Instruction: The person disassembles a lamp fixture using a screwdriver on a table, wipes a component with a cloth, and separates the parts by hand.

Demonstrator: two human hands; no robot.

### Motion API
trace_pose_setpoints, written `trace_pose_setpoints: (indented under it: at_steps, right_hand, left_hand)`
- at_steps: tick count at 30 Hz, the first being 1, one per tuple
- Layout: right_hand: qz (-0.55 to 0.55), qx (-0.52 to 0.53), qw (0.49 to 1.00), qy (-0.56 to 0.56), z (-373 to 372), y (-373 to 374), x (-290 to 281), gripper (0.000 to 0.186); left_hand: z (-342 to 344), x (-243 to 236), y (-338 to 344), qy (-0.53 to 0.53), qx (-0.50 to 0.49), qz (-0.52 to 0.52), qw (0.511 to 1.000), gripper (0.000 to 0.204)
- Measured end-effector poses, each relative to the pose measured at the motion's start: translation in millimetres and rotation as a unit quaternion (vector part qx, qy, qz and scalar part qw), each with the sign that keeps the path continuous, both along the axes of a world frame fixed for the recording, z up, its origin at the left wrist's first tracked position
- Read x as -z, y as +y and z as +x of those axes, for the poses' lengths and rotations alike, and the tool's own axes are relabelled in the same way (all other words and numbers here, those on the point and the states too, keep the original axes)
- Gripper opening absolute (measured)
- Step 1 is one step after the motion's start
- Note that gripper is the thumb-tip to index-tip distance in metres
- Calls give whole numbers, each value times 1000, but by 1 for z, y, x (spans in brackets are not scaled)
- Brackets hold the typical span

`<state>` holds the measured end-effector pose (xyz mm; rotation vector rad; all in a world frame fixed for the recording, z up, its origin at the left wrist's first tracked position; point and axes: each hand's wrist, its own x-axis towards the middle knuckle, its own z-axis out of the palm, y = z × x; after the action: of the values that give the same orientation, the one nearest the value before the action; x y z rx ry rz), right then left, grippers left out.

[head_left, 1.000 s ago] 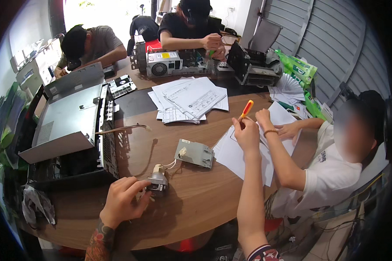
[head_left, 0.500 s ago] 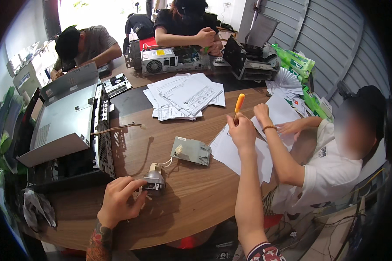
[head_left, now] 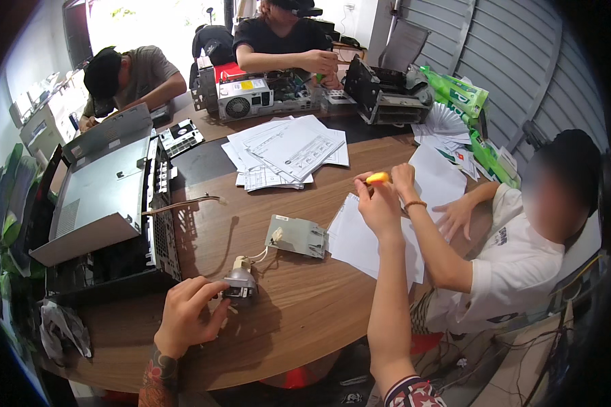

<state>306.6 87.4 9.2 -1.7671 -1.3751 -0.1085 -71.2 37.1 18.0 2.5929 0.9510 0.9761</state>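
Note:
My left hand, on a tattooed forearm, grips the edge of a lamp unit between thumb and fingers. White wires run from the lamp to a grey metal plate lying on the wooden table. My right hand is raised over white paper sheets, closed on a screwdriver with a yellow handle. Its shaft is hidden.
An opened metal case fills the left. Paper piles, a computer chassis and a black frame lie behind. A person leans beside me at the right; others work at the back.
The screwdriver in my right hand has tipped from upright to nearly level. The co-worker's hand on the paper at right has shifted down, fingers spread. The person at the back has lifted their head.

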Motion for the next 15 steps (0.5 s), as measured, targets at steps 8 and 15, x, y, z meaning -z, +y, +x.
trace_pose_setpoints:
  at_steps: [8,15]
  right_hand:
    - [-60,-25,996,61,2,-8,-3,21]
    - [-100,34,994,22,-2,-11,-14,24]
  left_hand:
    - [1,3,-1,-11,0,-20,1000,27]
    - [0,1,-1,-2,-6,-17,1000,29]
